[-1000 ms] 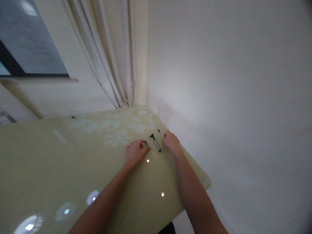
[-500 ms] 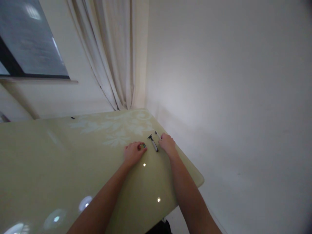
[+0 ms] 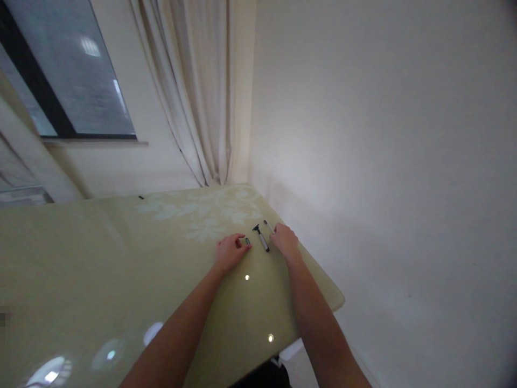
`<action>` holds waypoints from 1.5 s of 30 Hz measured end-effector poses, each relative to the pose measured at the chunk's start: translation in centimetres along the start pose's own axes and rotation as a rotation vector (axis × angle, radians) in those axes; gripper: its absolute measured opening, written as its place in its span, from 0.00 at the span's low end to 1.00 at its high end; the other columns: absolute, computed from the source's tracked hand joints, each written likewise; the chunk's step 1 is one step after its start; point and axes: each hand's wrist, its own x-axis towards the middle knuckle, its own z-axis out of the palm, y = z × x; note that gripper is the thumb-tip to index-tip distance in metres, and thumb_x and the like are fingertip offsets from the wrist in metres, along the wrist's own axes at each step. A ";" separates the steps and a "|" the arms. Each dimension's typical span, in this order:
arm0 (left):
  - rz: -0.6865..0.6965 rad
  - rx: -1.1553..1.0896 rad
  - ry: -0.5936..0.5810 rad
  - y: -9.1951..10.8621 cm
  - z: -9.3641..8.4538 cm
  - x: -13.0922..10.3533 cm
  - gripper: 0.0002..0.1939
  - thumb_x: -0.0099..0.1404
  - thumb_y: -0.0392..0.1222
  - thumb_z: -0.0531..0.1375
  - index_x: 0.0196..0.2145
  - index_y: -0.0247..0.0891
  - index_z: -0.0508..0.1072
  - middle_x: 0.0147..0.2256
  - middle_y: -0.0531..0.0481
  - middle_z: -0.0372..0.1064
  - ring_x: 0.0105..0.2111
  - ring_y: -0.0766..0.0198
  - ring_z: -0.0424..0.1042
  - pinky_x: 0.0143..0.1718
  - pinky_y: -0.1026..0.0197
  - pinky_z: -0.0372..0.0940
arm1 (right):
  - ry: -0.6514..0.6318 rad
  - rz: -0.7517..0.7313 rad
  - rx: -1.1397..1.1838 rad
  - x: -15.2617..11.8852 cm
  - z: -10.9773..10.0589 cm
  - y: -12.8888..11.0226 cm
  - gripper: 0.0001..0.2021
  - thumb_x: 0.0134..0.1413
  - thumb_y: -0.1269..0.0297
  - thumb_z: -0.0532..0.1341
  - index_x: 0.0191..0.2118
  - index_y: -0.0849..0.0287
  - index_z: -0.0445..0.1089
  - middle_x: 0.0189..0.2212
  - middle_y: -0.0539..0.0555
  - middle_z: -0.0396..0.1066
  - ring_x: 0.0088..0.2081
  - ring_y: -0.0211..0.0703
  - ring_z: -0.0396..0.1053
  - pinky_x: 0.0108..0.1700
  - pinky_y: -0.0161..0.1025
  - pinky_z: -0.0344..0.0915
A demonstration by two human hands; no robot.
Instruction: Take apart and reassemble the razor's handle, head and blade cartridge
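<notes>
Here's the brush point(image 3: 269, 226), pale handle, dark head pointing away, lying at a slant close to the right edge of the table point(image 3: 121, 258). And the right hand point(image 3: 285, 241) is on it, fingers closed around the handle, the near end hidden beneath them! Just left of the brush sits the razor point(image 3: 262, 240), flat on the tabletop, black head at the far end, grey handle angling back toward the person, and no hand touching it. Left again, and here's a small piece point(image 3: 247, 242), dark with a touch of teal, too little to make out clearly. It lies at the left hand point(image 3: 232, 252), right by the gap between thumb and forefinger, the thumb tip at its near end. The hand is half curled, those two digits parted; whether they grip the piece or have let go, I cannot tell. So that's three in a rough row, the razor in the middle, a hand on either side!

Out we go: pale leaf patterns point(image 3: 202, 230) spread beyond the hands, lamp reflections shine on the near surface, and a tiny dark object point(image 3: 141, 197) sits by the far edge. Behind, a cream curtain point(image 3: 202, 91) hangs left of the bare wall point(image 3: 375, 161), with a dark-framed window point(image 3: 76, 70) farther left.
</notes>
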 end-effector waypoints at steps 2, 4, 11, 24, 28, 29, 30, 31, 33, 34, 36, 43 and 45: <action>0.004 -0.039 0.013 -0.1 0.1 0.0 0.21 0.62 0.51 0.68 0.51 0.41 0.81 0.37 0.47 0.80 0.41 0.53 0.77 0.49 0.52 0.63 | 0.037 -0.020 -0.003 -0.1 -0.1 -0.2 0.14 0.62 0.65 0.61 0.51 0.60 0.76 0.50 0.65 0.76 0.52 0.58 0.75 0.46 0.43 0.69; 0.014 -0.089 0.023 -0.3 0.1 -0.2 0.18 0.63 0.50 0.67 0.47 0.39 0.81 0.34 0.48 0.79 0.37 0.56 0.76 0.44 0.55 0.64 | 0.089 -0.053 -0.004 -0.3 -0.2 -0.6 0.15 0.63 0.65 0.61 0.53 0.61 0.74 0.54 0.66 0.74 0.56 0.57 0.71 0.50 0.43 0.67; 0.083 -0.224 0.049 -1.1 -1.0 -2.1 0.20 0.72 0.51 0.54 0.35 0.35 0.80 0.29 0.47 0.76 0.32 0.59 0.74 0.34 0.60 0.65 | 0.309 -0.196 0.024 -1.0 -0.5 -2.5 0.13 0.70 0.59 0.57 0.49 0.60 0.75 0.49 0.64 0.75 0.54 0.55 0.69 0.54 0.44 0.62; 0.141 -0.014 -0.071 -1.8 -2.2 -5.3 0.24 0.64 0.27 0.52 0.51 0.37 0.79 0.46 0.41 0.75 0.49 0.56 0.74 0.55 0.53 0.65 | 0.124 -0.152 -0.014 -0.8 1.3 -3.0 0.11 0.69 0.59 0.59 0.45 0.58 0.78 0.46 0.63 0.79 0.48 0.52 0.76 0.44 0.39 0.66; 0.059 0.108 -0.038 0.1 -0.7 -2.3 0.25 0.64 0.46 0.65 0.58 0.41 0.76 0.56 0.35 0.72 0.58 0.39 0.68 0.59 0.40 0.60 | 0.123 -0.168 -0.011 -0.8 1.5 -3.0 0.11 0.68 0.58 0.61 0.47 0.58 0.77 0.46 0.63 0.78 0.48 0.52 0.76 0.44 0.39 0.66; 0.045 0.127 -0.031 0.6 -0.3 -1.6 0.28 0.63 0.50 0.67 0.59 0.42 0.76 0.58 0.35 0.71 0.59 0.37 0.67 0.59 0.38 0.60 | 0.124 -0.174 -0.011 -0.8 1.6 -3.0 0.11 0.68 0.58 0.62 0.47 0.58 0.77 0.46 0.62 0.78 0.48 0.52 0.76 0.44 0.39 0.66; 0.038 0.142 -0.027 1.1 0.2 -0.9 0.29 0.62 0.52 0.68 0.59 0.43 0.75 0.58 0.35 0.71 0.59 0.36 0.67 0.58 0.37 0.60 | 0.123 -0.180 -0.009 -0.9 1.8 -2.9 0.11 0.68 0.59 0.62 0.47 0.58 0.76 0.46 0.62 0.78 0.48 0.51 0.76 0.44 0.39 0.66; 0.036 0.154 -0.023 1.5 0.6 -0.3 0.29 0.62 0.52 0.68 0.59 0.44 0.76 0.58 0.35 0.71 0.59 0.36 0.67 0.58 0.38 0.60 | 0.122 -0.184 -0.006 -0.9 1.9 -2.9 0.10 0.68 0.59 0.62 0.47 0.58 0.76 0.46 0.62 0.78 0.48 0.51 0.76 0.44 0.39 0.65; 0.046 0.171 -0.016 1.9 1.1 0.4 0.23 0.64 0.51 0.67 0.55 0.43 0.78 0.57 0.36 0.71 0.59 0.38 0.68 0.57 0.39 0.61 | 0.118 -0.192 0.006 -0.9 2.3 -2.8 0.10 0.67 0.60 0.62 0.46 0.59 0.77 0.45 0.62 0.78 0.47 0.51 0.76 0.43 0.39 0.65; 0.056 0.176 -0.012 1.9 1.2 0.5 0.20 0.66 0.50 0.66 0.53 0.42 0.79 0.55 0.36 0.72 0.58 0.40 0.69 0.57 0.41 0.62 | 0.117 -0.196 0.015 -0.8 2.5 -2.8 0.09 0.67 0.60 0.62 0.45 0.59 0.77 0.45 0.62 0.78 0.47 0.51 0.76 0.43 0.39 0.65; 0.084 0.181 -0.006 1.3 0.9 0.6 0.15 0.67 0.48 0.65 0.49 0.41 0.81 0.52 0.38 0.75 0.56 0.45 0.71 0.56 0.47 0.63 | 0.114 -0.202 0.038 -0.7 2.8 -2.8 0.08 0.67 0.62 0.62 0.43 0.59 0.77 0.44 0.62 0.78 0.46 0.51 0.76 0.42 0.39 0.65; 0.048 0.239 0.114 -6.6 -7.1 -2.5 0.14 0.67 0.49 0.65 0.48 0.44 0.81 0.53 0.43 0.77 0.53 0.48 0.73 0.55 0.48 0.64 | 0.119 -0.327 0.241 -0.4 3.2 -3.3 0.03 0.61 0.69 0.65 0.38 0.58 0.76 0.38 0.58 0.78 0.40 0.47 0.74 0.39 0.38 0.62; -0.010 0.272 0.165 -9.8 -10.4 -4.2 0.15 0.67 0.50 0.64 0.49 0.44 0.81 0.52 0.43 0.78 0.51 0.46 0.74 0.54 0.45 0.64 | 0.120 -0.403 0.329 -0.7 3.4 -4.1 0.01 0.60 0.69 0.66 0.38 0.58 0.76 0.36 0.55 0.77 0.37 0.44 0.73 0.40 0.36 0.62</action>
